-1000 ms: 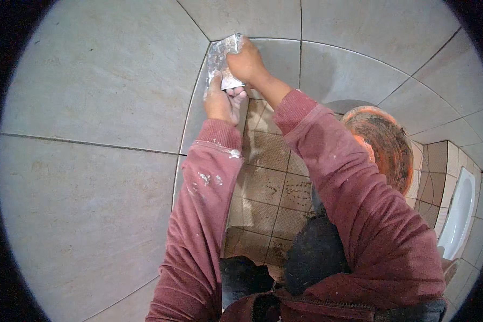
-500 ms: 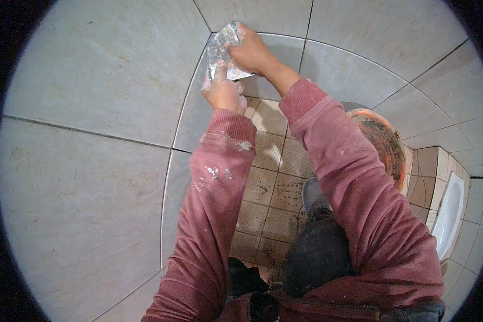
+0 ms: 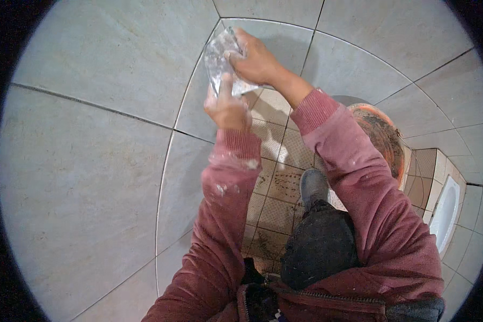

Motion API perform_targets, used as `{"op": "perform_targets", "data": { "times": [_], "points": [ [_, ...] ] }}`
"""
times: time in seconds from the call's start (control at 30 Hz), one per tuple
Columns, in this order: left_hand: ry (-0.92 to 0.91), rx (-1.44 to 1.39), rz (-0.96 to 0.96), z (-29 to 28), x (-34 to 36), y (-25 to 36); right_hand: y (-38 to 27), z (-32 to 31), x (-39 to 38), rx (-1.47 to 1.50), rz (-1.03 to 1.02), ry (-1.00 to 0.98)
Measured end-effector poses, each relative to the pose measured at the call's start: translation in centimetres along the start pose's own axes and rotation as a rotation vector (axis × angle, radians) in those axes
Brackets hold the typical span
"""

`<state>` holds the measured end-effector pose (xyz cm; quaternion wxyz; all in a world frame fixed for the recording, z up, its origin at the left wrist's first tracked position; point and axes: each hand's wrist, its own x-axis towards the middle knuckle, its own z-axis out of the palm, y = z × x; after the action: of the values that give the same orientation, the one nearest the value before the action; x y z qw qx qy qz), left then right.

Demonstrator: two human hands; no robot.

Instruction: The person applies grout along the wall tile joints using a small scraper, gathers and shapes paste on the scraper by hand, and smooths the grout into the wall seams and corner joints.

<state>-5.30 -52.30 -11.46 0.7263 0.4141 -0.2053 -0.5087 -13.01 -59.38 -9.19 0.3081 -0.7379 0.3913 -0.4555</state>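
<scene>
Both of my hands hold a shiny, clear plastic bag (image 3: 216,60) smeared with white, close to the corner of the tiled wall. My right hand (image 3: 257,60) grips its upper right side, thumb laid across the face. At the lower edge, my left hand (image 3: 228,109) pinches it with the thumb pointing up; this hand is blurred by motion. Whitish residue coats the left fingers, and white spots mark the left sleeve (image 3: 228,185). Whatever is inside the bag I cannot make out.
Large grey wall tiles (image 3: 86,177) with thin joints stand left and ahead. Right of my arms is an orange-rimmed bucket (image 3: 394,155) with dark dried dirt. A white squat toilet (image 3: 446,214) lies farther right. Small beige floor tiles (image 3: 268,142) and my boot (image 3: 312,185) are below.
Both hands and the bag have moved slightly down and away from the wall corner in the picture. The view has shifted a little. The grip stays on the bag.
</scene>
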Motion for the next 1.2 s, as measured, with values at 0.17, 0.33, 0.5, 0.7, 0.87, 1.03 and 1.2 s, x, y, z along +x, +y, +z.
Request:
{"op": "perform_targets", "data": {
  "times": [0.17, 0.33, 0.5, 0.7, 0.87, 1.03, 1.2],
  "points": [
    [0.07, -0.01, -0.003, -3.3, -2.6, 1.4, -1.4, 2.8, -2.6, 0.092, -0.022, 0.006],
    [0.051, -0.014, -0.026, -5.8, -3.9, 2.1, -3.7, 3.6, -4.2, 0.091, 0.169, -0.035],
    [0.4, -0.025, -0.018, -9.8, -11.0, 1.2, -7.6, 4.7, -10.2, 0.122, 0.076, -0.515],
    [-0.029, 0.248, -0.206, -9.3, -8.7, 1.4, -3.5, 3.2, -7.2, 0.094, -0.172, -0.04],
    [-0.074, 0.022, -0.275, -2.5, -0.7, 0.5, 0.8, 1.7, -2.1, 0.112, 0.173, 0.149],
    [-0.142, 0.008, -0.043, -2.2, 0.7, 1.0, 0.2, 2.2, -1.6, 0.115, 0.2, 0.195],
    [0.003, -0.07, 0.136, -4.5, -5.2, 0.3, -2.3, 3.3, -5.9, 0.148, 0.032, -0.057]
  ]
}}
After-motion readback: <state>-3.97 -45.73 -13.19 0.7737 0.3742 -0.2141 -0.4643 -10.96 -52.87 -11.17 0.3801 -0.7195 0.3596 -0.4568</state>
